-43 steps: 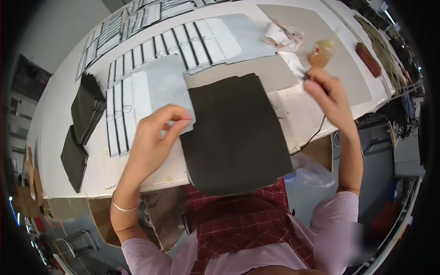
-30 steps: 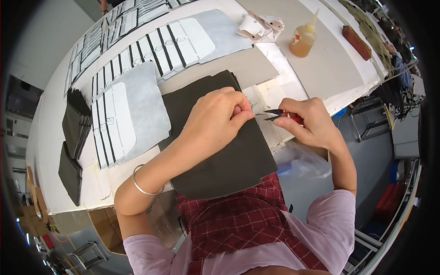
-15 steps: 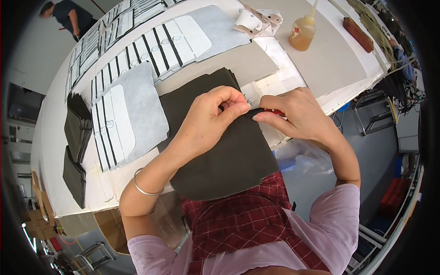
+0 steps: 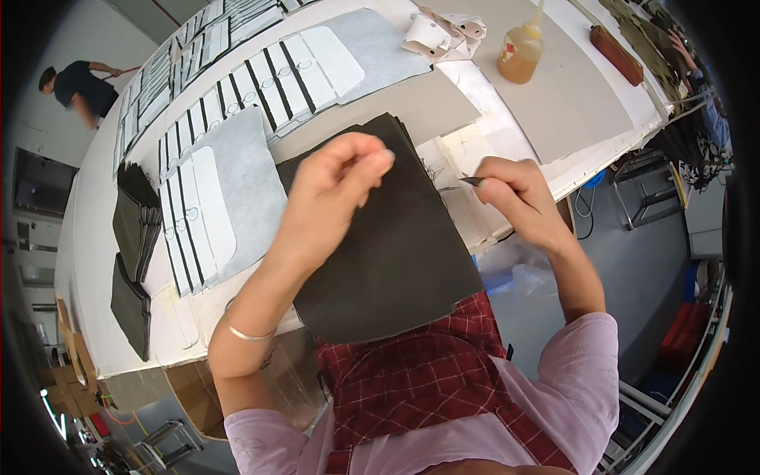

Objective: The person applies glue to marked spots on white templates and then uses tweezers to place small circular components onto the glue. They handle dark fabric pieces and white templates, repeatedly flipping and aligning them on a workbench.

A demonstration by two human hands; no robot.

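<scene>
A stack of dark olive-black fabric panels lies at the near table edge, its lower end over my lap. Above its upper left part is my left hand, lifted off the cloth, thumb and forefinger pinched together. Whatever sits in that pinch, if anything, is too small to name. Beyond the stack's right edge, my right hand is closed around small thread snips. Their dark pointed tip sticks out to the left, and the fingers cover the rest. Loose dark threads lie between the stack and the tip.
Printed white pattern sheets cover the table's far left. Folded dark fabric pieces stand at the left edge. Toward the far right are a bottle of amber liquid, a crumpled spotted cloth and a brown case. Another person stands far left.
My hands have moved apart: the left up and leftward off the fabric's edge, the right away to the right with the snips. The other person at far left has shifted and bends forward.
</scene>
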